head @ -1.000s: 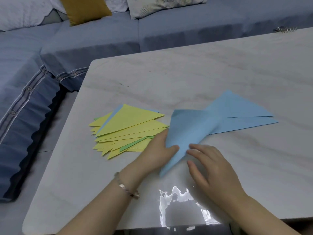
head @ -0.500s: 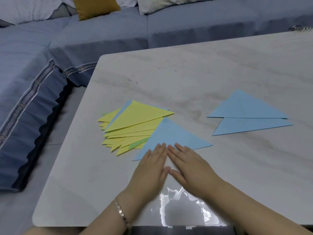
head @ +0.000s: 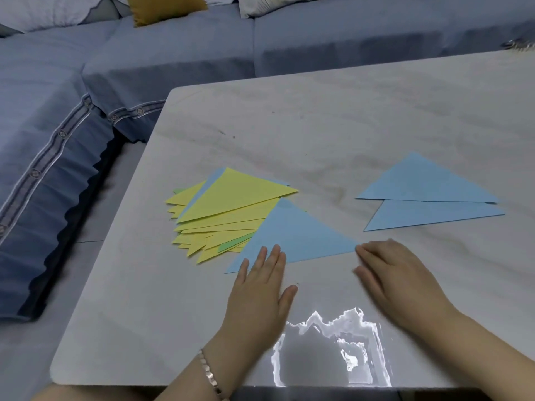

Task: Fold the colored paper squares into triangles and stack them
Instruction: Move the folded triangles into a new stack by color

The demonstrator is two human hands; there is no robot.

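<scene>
A blue paper triangle (head: 295, 235) lies flat on the marble table (head: 318, 120), its left part overlapping a fanned stack of mostly yellow triangles (head: 231, 198). My left hand (head: 260, 287) lies flat with straight fingers, its fingertips pressing the triangle's near edge. My right hand (head: 396, 273) is flat on the table with its fingertips at the triangle's right tip. Blue paper (head: 428, 192), showing as two overlapping triangular shapes, lies apart at the right.
A blue sofa (head: 144, 59) with cushions wraps around the table's far and left sides. The table's near edge runs just below my wrists, with a bright glare patch (head: 333, 348) on it. A small metal object (head: 518, 44) sits at the far right.
The blue sheet was folded into a triangle and laid flat. My hands, together on its near edge half a second ago, have slid apart, the right one out to the right tip.
</scene>
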